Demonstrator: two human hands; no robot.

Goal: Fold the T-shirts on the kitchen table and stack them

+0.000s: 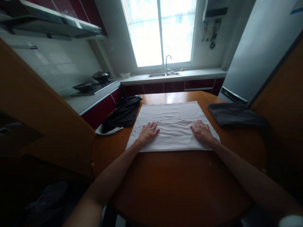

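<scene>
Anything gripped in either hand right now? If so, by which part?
Nothing is held. The left hand and right hand lie palm down, fingers extended, on the nearer part of the white cloth, one toward each side.

I inspect a glossy brown table (180,183) with a rounded outline. My landmark is the white cloth (174,132), which lies flat on it, its near half creased and a ridge of folds running across its middle. Immediately left of the white cloth I record a black garment (125,114), loosely heaped; white fabric (111,130) shows at its near end, and I cannot determine whether it is a separate piece. Right of the white cloth, and apart from it, I find a dark grey cloth (234,114), folded. Beyond the white cloth, the tabletop reflects bright light.
</scene>
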